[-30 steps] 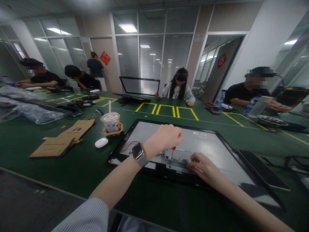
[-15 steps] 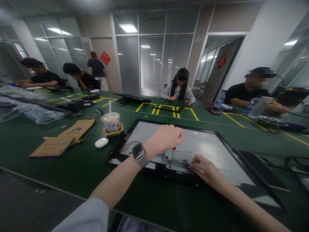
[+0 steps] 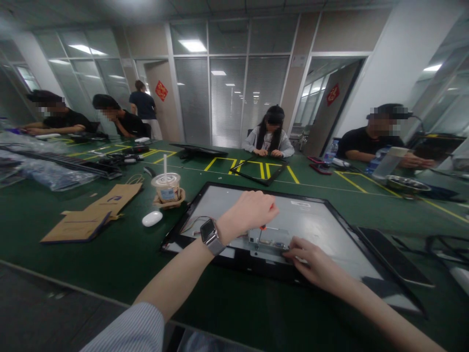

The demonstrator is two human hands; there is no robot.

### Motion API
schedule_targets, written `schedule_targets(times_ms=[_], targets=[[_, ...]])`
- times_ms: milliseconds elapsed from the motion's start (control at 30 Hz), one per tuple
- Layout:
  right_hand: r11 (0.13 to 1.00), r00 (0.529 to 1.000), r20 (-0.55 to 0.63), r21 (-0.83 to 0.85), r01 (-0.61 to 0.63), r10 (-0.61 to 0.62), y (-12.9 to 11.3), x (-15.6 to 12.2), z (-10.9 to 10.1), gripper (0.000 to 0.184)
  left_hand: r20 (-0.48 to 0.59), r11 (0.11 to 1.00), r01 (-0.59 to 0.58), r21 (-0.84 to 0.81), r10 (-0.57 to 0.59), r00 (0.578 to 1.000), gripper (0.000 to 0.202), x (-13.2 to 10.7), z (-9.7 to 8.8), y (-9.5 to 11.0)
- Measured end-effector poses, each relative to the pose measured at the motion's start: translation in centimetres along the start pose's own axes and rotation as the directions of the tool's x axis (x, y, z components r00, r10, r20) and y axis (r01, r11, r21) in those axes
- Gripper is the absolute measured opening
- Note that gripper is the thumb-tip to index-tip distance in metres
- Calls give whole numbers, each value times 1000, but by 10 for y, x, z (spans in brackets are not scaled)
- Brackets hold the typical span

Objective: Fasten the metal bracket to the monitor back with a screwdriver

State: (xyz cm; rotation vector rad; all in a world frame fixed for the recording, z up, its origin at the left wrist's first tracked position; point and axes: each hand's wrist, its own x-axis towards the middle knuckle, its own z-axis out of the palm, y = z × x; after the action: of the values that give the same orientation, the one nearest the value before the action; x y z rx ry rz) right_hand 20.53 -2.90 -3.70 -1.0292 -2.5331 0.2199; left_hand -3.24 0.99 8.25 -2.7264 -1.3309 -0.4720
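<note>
A monitor panel (image 3: 322,225) lies face down on the green table, its grey metal back up. My left hand (image 3: 249,211), with a watch on the wrist, is closed round a red-handled screwdriver (image 3: 262,230) held upright on a small metal board cover (image 3: 269,238) near the panel's near edge. My right hand (image 3: 311,261) rests on the panel's near edge beside that cover, fingers bent and pressing down. Thin wires (image 3: 194,222) run along the panel's left side.
A plastic cup with a straw (image 3: 166,187), a white mouse (image 3: 152,218) and a brown paper bag (image 3: 93,210) lie to the left. A person across the table handles a black bezel frame (image 3: 258,172). Other people sit at left and right. A dark panel (image 3: 395,256) lies at right.
The person across the table has lowered the black frame from upright to flat on the table. My hands have stayed on the screwdriver and the panel's edge.
</note>
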Motion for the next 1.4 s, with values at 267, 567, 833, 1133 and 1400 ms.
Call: schedule_targets(times_ms=[267,567,833,1133,1400], targets=[[995,996,-62,81,-65,71,-2,-8,5,33,0,1000,12,-17,-12,1000,29,-1,-1,1],[989,924,-352,51,-139,149,58,12,-5,35,1,999,34,-2,-34,999,34,0,-1,2],[745,813,-120,-342,-573,570,121,46,27,51,106,998,-59,7,58,993,41,-4,-9,-1],[776,839,-76,-343,-530,539,126,33,39,55,107,901,-97,-423,156,982,17,5,-4,-27],[775,840,-81,-348,-528,537,128,35,44,57,157,783,-24,-621,154,975,30,8,-9,-36]])
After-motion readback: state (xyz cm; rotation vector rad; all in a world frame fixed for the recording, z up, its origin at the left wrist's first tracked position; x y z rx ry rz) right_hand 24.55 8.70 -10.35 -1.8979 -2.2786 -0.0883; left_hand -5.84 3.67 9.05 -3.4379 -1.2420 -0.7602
